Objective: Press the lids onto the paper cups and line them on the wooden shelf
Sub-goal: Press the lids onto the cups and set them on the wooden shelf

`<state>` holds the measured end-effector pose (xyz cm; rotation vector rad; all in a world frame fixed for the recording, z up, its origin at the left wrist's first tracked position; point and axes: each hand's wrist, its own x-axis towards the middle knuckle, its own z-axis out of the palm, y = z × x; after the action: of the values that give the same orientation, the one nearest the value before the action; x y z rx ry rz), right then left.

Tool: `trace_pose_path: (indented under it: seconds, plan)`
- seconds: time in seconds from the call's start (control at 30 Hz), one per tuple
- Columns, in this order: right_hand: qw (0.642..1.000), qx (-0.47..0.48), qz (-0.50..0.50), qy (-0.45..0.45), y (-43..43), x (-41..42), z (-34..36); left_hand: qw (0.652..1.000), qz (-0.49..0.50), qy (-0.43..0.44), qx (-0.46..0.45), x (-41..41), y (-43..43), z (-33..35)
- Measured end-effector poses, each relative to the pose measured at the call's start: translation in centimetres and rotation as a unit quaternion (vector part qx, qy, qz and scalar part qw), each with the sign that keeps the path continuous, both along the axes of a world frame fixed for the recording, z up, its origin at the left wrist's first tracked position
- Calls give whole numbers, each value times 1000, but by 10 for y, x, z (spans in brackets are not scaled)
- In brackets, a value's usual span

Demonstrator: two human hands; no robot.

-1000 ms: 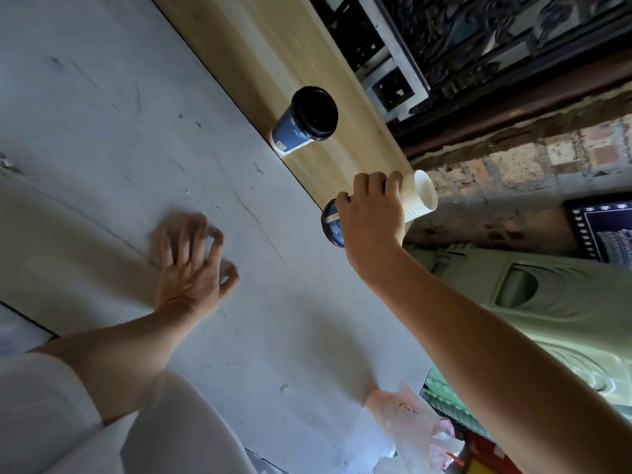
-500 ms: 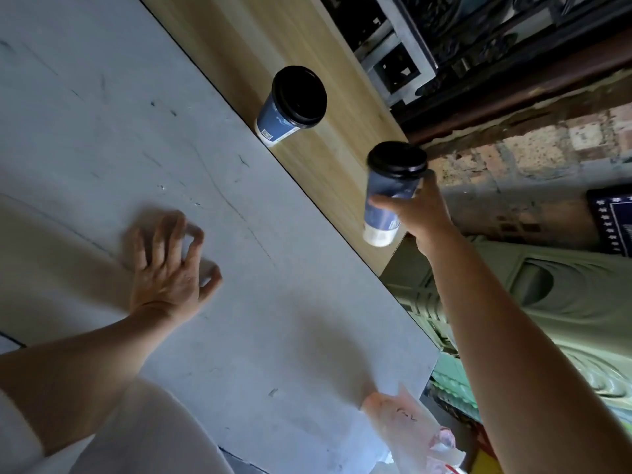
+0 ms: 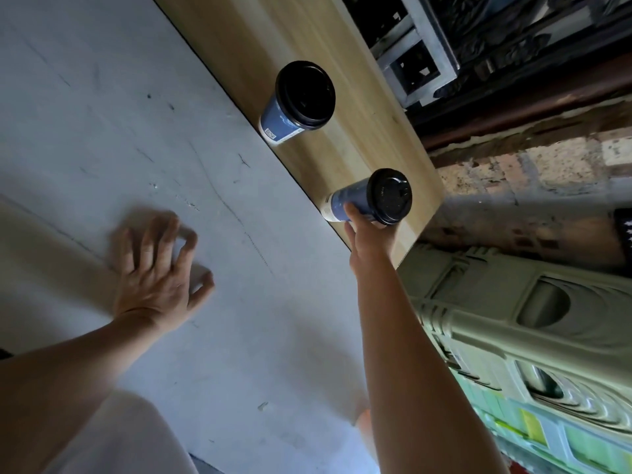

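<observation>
Two blue paper cups with black lids are on the wooden shelf (image 3: 349,107). The farther cup (image 3: 290,107) stands alone near the shelf's left edge. The nearer cup (image 3: 366,200) sits close to the shelf's end, and my right hand (image 3: 367,234) grips its lower side from below. My left hand (image 3: 157,275) rests with spread fingers on the grey surface (image 3: 136,131), apart from both cups.
The shelf ends just right of the nearer cup, above a green moulded plastic piece (image 3: 530,319). A brick wall (image 3: 547,172) and dark metal grating (image 3: 478,35) lie beyond. A pale plastic bag corner (image 3: 362,419) shows beside my right forearm.
My right hand turned the lidded cup upright and brought it from the air down to the shelf near its end. My left hand stayed on the grey surface.
</observation>
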<state>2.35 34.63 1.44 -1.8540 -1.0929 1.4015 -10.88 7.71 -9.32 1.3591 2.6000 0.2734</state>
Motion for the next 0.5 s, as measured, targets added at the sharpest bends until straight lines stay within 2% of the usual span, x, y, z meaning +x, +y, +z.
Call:
trace_pose_path:
  seconds: [0.23, 0.5]
  plan:
    - [999, 21, -20, 15, -4, -3, -1, 1000, 0, 4, 8, 1, -1, -2]
    - [1000, 0, -21, 18, 5, -3, -2, 1000, 2, 9, 23, 1, -1, -6]
